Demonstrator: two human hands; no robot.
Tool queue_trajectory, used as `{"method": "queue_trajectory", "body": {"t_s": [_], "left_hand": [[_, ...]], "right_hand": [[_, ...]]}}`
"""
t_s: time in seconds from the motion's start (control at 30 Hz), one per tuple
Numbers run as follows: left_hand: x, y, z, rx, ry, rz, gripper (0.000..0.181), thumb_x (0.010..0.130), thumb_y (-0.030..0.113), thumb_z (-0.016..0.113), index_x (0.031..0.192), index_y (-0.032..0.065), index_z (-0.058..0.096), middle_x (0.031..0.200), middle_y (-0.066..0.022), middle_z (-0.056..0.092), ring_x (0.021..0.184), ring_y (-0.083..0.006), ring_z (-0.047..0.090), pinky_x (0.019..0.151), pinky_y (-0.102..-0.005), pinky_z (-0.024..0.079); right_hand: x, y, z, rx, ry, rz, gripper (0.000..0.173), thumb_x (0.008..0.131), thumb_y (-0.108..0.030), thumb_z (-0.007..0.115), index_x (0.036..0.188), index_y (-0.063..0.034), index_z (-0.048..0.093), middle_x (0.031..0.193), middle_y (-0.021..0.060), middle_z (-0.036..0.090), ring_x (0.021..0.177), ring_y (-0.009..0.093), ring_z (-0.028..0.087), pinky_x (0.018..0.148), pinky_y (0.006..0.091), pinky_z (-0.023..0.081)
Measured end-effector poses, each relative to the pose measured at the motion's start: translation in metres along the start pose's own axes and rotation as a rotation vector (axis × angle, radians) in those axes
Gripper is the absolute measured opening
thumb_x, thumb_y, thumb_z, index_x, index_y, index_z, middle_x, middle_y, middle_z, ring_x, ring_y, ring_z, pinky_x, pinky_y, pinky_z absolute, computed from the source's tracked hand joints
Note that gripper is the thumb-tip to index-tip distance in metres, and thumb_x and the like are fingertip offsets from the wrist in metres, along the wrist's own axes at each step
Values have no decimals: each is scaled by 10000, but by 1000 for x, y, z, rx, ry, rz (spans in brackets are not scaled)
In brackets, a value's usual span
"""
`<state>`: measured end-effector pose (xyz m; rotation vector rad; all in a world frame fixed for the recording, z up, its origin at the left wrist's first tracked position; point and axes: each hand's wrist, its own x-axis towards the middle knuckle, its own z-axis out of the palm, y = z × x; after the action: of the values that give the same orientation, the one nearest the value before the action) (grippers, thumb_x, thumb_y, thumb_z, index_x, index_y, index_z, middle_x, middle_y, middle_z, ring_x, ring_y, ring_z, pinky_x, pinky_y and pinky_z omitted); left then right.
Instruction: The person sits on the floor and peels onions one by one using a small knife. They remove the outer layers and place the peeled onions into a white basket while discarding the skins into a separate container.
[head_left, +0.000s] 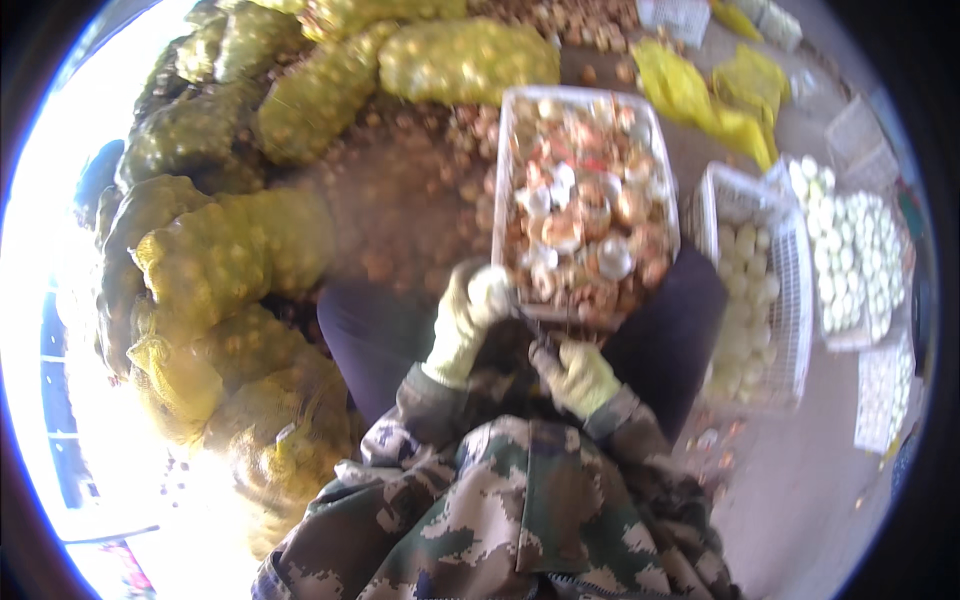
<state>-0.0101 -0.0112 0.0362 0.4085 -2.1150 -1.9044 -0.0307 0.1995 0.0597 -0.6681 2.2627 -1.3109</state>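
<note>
My left hand (454, 322), in a pale work glove, holds a whitish peeled onion (492, 291) by the near left corner of a crate. My right hand (581, 375), gloved alike, grips a small knife (532, 324) whose thin dark blade points up towards the onion; blur hides whether they touch. Just beyond both hands, between my knees, stands the white plastic crate (501, 172). It is heaped with brown onions (634, 206), loose skins and pale cut pieces (615, 259).
Yellow mesh sacks of onions (469, 60) are piled left and ahead. Loose onions (397, 202) cover the ground left of the crate. On my right stands a white basket (795, 300) of peeled onions (742, 262), with more peeled onions (855, 255) beyond. Empty yellow mesh bags (697, 97) lie ahead right.
</note>
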Motion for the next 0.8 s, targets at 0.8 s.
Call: {"method": "queue_trajectory", "body": {"t_s": [0.8], "left_hand": [[20,34,-6,27,-225,-192,463,919,404,742,1151,8,676,973,-40,700,886,-110,631,814,-277,512]], "right_hand": [[1,23,18,671,-120,356,233,1021,-295,621,1040,-71,683,718,-32,606,540,75,516,472,238,405]]}}
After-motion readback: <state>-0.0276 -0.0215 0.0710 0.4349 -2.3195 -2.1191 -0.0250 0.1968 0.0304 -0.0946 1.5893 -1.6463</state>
